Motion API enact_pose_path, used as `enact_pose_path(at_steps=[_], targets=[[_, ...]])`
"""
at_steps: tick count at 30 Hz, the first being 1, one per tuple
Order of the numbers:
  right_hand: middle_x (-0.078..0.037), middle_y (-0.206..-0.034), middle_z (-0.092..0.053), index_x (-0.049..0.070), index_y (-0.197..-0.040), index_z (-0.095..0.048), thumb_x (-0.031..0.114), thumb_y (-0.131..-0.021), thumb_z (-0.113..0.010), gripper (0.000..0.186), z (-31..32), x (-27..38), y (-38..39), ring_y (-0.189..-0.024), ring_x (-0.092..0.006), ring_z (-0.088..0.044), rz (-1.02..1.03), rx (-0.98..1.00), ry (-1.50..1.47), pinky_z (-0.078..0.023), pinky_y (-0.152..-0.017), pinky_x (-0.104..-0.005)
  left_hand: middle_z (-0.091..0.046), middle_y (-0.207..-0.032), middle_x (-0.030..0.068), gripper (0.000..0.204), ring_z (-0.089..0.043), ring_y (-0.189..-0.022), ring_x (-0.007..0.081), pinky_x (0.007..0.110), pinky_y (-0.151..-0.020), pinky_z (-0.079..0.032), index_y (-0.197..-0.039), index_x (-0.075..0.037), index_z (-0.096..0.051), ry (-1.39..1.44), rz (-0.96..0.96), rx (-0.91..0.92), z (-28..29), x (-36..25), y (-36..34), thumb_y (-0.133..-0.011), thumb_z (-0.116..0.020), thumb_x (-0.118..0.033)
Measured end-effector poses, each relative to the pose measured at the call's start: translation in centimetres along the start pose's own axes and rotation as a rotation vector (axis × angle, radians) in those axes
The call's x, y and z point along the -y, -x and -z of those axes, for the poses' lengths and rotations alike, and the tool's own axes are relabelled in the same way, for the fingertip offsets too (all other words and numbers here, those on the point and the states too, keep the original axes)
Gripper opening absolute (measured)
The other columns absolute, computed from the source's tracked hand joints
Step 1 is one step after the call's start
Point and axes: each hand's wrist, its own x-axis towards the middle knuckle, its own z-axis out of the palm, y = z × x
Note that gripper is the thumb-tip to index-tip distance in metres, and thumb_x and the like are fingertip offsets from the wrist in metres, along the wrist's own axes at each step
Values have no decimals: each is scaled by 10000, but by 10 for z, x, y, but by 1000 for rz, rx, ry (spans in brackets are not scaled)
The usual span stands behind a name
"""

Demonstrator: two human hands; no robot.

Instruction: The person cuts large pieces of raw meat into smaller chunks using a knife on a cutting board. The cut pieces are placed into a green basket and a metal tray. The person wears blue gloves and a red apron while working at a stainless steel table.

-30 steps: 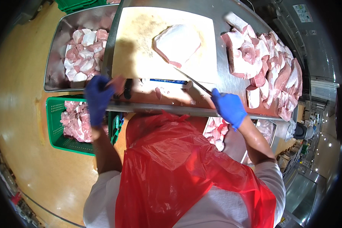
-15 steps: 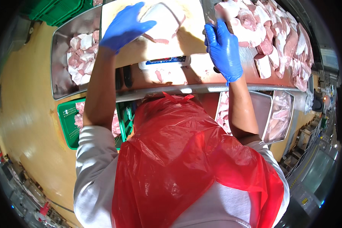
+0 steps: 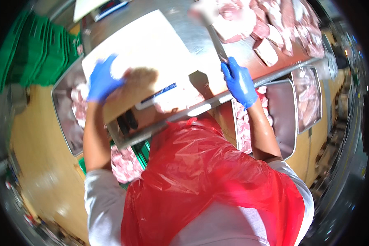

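Note:
My left hand [image 3: 104,80], in a blue glove, is over the left side of the white cutting board [image 3: 151,41]. Its fingers and thumb curve around a pale, glare-whitened piece of meat [image 3: 119,67] with a pinkish edge; motion blurs it. A dark shadow falls on the board beside it. Gripped in my gloved right hand [image 3: 240,84] is a knife [image 3: 217,44], its blade pointing away from me toward the meat pile [image 3: 238,20]. The knife's handle is mostly hidden in the fist, and a blurred spot covers its tip.
Left of the board stands a metal tub [image 3: 65,110] with meat chunks. Green crates [image 3: 37,45] are stacked beyond it. A scale [image 3: 158,96] shows partly under the board's near edge. Below the table edge are a crate of meat pieces [image 3: 127,164] and metal tubs [image 3: 283,119].
The view has turned, so the table now slants. My left hand has closed around the piece of meat and shifted it toward the board's left side. The knife blade now shows in my right hand.

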Motion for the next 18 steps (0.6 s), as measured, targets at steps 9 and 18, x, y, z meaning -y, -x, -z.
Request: enact_pose_path(at_steps=[9,18], targets=[[-265,-783,-632,3,-1049,-564,209,-1012,-565,208,12,-162,86,-692,-425,-642,-562,-327,-163,-458,-590,-492,-577,-1369,207,577,-591,-1200,260,371,-1025,-474,-1410,46,-492,414,214,-262,35,1,-66,-900,-719,-102],[-202,-753,-615,-27,-935,-588,345,-1050,-465,408,16,-172,65,-689,-308,-615,-630,-220,-372,-479,-670,-459,-509,-1440,290,911,-507,-1335,372,422,-1124,-391,-1437,91,-441,493,-73,414,-238,-161,-369,-835,-737,-526]])
